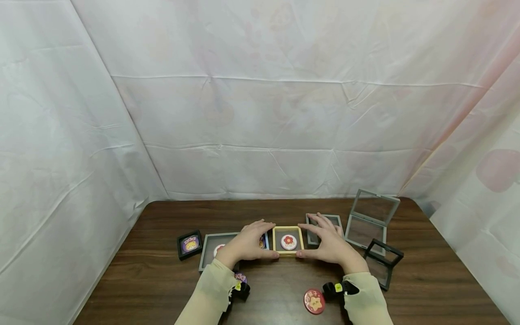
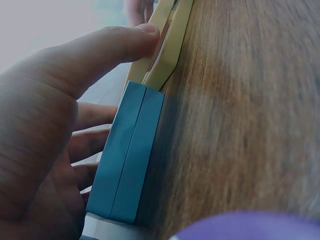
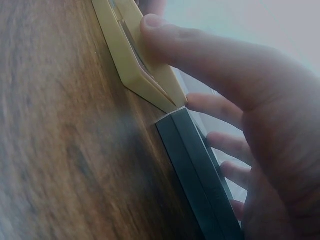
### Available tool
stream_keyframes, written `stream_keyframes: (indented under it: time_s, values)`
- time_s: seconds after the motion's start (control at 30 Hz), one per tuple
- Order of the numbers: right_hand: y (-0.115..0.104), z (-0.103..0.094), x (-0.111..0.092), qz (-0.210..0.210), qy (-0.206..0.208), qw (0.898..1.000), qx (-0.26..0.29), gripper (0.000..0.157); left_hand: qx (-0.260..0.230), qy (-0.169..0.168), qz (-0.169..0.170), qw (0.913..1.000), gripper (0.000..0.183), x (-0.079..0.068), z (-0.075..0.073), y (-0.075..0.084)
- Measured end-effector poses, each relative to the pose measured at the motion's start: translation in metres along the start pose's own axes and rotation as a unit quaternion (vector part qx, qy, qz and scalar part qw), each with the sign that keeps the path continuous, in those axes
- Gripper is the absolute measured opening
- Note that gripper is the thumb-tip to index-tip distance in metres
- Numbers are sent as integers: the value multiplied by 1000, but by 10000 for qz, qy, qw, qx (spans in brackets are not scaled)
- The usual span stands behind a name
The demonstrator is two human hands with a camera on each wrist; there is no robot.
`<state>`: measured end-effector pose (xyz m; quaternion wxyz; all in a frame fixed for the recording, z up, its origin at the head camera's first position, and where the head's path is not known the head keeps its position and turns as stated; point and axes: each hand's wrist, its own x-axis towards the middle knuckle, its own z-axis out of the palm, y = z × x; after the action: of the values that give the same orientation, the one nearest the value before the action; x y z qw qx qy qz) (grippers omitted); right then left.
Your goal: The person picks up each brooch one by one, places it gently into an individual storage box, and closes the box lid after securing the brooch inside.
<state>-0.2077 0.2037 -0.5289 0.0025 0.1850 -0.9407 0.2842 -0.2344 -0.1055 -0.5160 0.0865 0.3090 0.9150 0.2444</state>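
Note:
A small yellow display frame (image 1: pixel 287 227) lies in the middle of the table, with a white round badge bearing a red flower (image 1: pixel 289 242) under its clear film. My left hand (image 1: pixel 251 243) holds its left side, thumb at the near corner and fingertips at the far one. On the right side my right hand (image 1: pixel 330 243) grips it in the same way. Beside the yellow frame, a blue frame (image 2: pixel 127 150) sits under my left palm, partly hidden. A closed grey frame (image 3: pixel 197 175) stands against its right corner, beneath my right fingers.
Further left are a grey frame (image 1: pixel 209 248) with a badge and a black frame (image 1: pixel 196 253) holding a purple badge. An open grey frame (image 1: pixel 367 231) and an open black frame (image 1: pixel 389 277) stand right. Nearer me lie a red star badge (image 1: pixel 314 301) and a purple badge (image 1: pixel 240 277).

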Motion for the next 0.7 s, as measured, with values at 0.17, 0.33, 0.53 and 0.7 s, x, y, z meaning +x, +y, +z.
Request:
stream_keyframes:
  time_s: [0.17, 0.33, 0.53, 0.7]
  values:
    - [0, -1, 0, -2, -12, 10000, 28, 90, -2, 33, -22, 10000, 96, 1, 1, 0]
    - [-1, -1, -1, -12, -27, 10000, 33, 91, -16, 22, -21, 10000, 96, 0, 0, 0]
    - [-2, -2, -1, -22, -36, 10000, 56, 90, -51, -2, -31, 10000, 97, 0, 0, 0]
    - [-1, -2, -1, -20, -43, 10000, 73, 91, 3, 12, -16, 10000, 97, 0, 0, 1]
